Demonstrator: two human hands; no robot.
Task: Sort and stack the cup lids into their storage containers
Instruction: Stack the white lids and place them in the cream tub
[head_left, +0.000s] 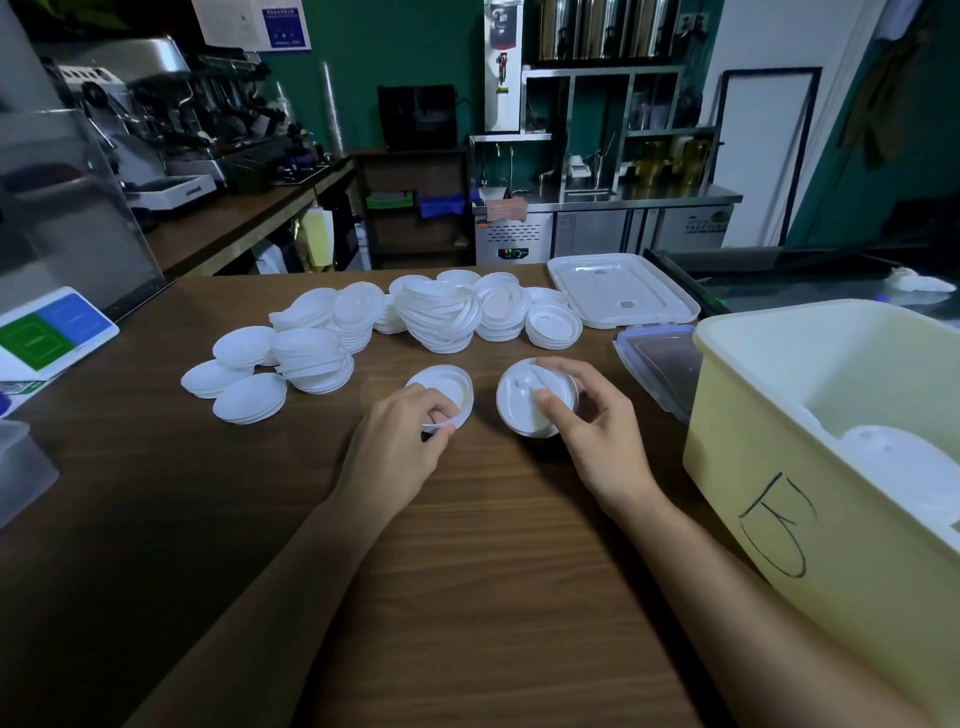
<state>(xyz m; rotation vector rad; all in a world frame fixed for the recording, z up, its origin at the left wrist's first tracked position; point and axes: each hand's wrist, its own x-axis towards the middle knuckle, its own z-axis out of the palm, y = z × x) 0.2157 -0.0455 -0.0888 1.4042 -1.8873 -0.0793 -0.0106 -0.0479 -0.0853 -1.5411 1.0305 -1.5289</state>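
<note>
Brown wood-grain table (493, 571): nearest surface, carrying all items listed.

Pale yellow rectangular plastic storage container (810, 519), marked "B" in black on its near wall: set open at the right edge, within reach of the right hand; a few round white lids (904, 467) are already stacked inside.

White flat rectangular container cover (623, 291) and clear cover with blue clips (660, 364): laid aside behind the container, judged removed to keep it open.

Heap of loose round white plastic cup lids (436, 317): left unsorted mid-table; domed lids (249, 397) are grouped apart at its left.

Right hand (597, 431): a round white sip-hole lid (524, 400) is gripped, thumb on its face and fingers round the far rim, tilted up as if for inspection.

Left hand (400, 447): a flatter white lid (447, 389) is pinched at its near rim, just above the table, apparently for comparison of type.
</note>
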